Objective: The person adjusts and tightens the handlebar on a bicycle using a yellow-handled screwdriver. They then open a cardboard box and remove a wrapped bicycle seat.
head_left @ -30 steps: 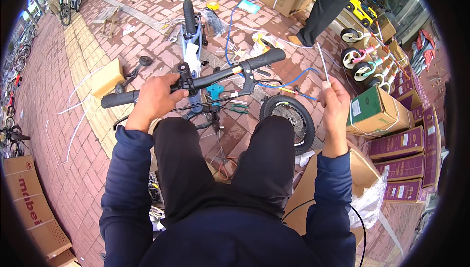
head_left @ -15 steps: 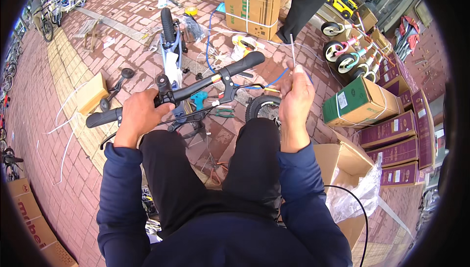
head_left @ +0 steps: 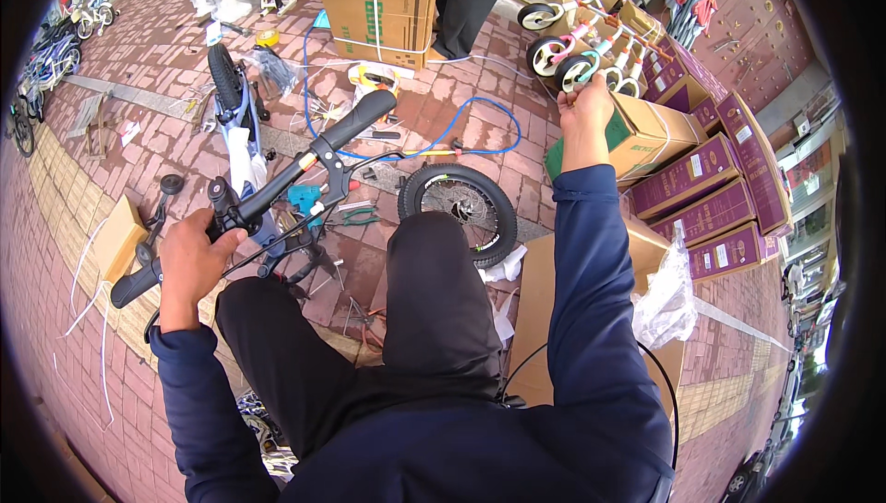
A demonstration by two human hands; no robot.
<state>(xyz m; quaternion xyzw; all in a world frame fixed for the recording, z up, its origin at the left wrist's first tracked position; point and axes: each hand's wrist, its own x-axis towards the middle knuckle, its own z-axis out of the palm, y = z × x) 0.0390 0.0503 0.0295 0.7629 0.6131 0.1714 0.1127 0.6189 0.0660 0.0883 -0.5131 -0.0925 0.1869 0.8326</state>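
Observation:
My left hand [head_left: 192,254] is wrapped round the black bicycle handlebar [head_left: 277,187], beside its stem and close to the left grip. The bar slants up to the right, its other grip [head_left: 362,115] farthest from me, with a black brake lever [head_left: 338,171] under it. Beyond the bar lies a pale blue bicycle frame [head_left: 242,115] with a black knobbly tyre [head_left: 222,77]. Out to the right, my right hand [head_left: 588,108] is raised in front of a green and brown carton [head_left: 637,145]. Its fingers are bent together; whatever they hold is too small to make out.
A loose wheel [head_left: 461,212] lies past my knees. Pliers [head_left: 355,216], a teal power tool [head_left: 303,197] and a blue hose [head_left: 498,101] are on the brick paving. Purple cartons [head_left: 688,175] and small balance bikes [head_left: 574,69] line the right; an open carton [head_left: 535,318] stands near my right arm.
My right hand has moved right and away from the handlebar; the thin metal rod seen in it no longer shows. My left hand keeps its grip. The whole view has swung to the right.

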